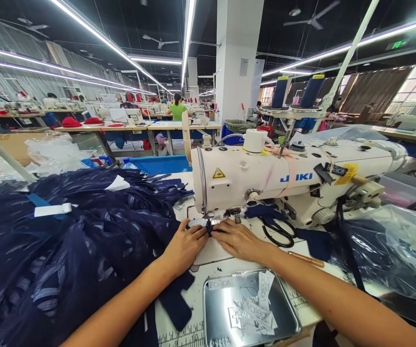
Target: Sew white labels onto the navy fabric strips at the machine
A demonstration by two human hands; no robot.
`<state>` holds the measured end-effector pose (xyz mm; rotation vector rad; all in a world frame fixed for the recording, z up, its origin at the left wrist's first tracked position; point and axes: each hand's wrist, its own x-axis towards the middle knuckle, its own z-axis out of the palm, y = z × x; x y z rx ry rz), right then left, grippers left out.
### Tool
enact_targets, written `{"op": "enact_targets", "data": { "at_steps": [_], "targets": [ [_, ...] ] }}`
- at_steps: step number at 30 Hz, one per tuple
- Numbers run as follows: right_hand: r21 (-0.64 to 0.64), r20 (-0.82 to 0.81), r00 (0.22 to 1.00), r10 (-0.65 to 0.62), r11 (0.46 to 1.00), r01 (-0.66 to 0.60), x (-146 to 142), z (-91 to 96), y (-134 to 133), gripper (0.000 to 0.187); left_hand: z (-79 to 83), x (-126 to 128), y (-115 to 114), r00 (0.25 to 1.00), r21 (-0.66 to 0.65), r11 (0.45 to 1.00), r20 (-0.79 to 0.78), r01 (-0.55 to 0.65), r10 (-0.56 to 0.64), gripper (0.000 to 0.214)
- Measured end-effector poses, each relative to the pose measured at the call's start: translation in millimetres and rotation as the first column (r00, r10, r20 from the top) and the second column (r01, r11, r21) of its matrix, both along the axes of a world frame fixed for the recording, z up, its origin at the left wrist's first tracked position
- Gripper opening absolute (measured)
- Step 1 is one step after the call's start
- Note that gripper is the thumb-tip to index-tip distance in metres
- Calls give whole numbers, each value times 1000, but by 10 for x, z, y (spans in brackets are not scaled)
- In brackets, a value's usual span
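Note:
Under the head of a white sewing machine (pixel 229 173), a small dark navy fabric piece (pixel 210 228) lies at the presser foot. My left hand (pixel 184 246) is at its left side, fingers bent and closed on the cloth. From the right, my right hand (pixel 239 238) pinches and presses the same cloth, its fingertips close to those of the left. The parts of the fabric beneath my fingers are hidden. Black-handled scissors (pixel 278 233) rest just right of my right hand. A large heap of navy lace garments (pixel 85 250) lies beside my left arm.
A metal tin lid (pixel 217 308) with printed white labels (pixel 262 313) sits in front. A copper-coloured tool (pixel 305 259) lies under my right forearm. Clear plastic bags (pixel 403 250) are at right, thread cones (pixel 279 91) behind the machine. A person in green (pixel 176 108) sits farther back.

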<state>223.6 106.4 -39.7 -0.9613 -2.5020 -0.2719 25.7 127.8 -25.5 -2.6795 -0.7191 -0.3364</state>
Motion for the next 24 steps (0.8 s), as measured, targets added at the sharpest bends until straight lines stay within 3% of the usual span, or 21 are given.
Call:
{"op": "enact_targets", "data": {
  "at_steps": [12, 17, 20, 24],
  "targets": [
    [-142, -11, 997, -74, 987, 72, 22, -11, 51, 33, 12, 1, 48, 995, -62, 993, -40, -97, 95, 40],
    [-212, -71, 991, -114, 972, 97, 21, -47, 95, 35, 78, 55, 29, 990, -19, 990, 8, -140, 140, 25],
    [-216, -88, 973, -214, 957, 191, 8, -69, 109, 36, 136, 111, -39, 973, 47, 972, -5, -232, 232, 18],
    [-152, 51, 943, -327, 931, 331, -22, -11, 91, 33, 153, 141, -108, 937, 65, 935, -1, -349, 350, 21]
  ]
}}
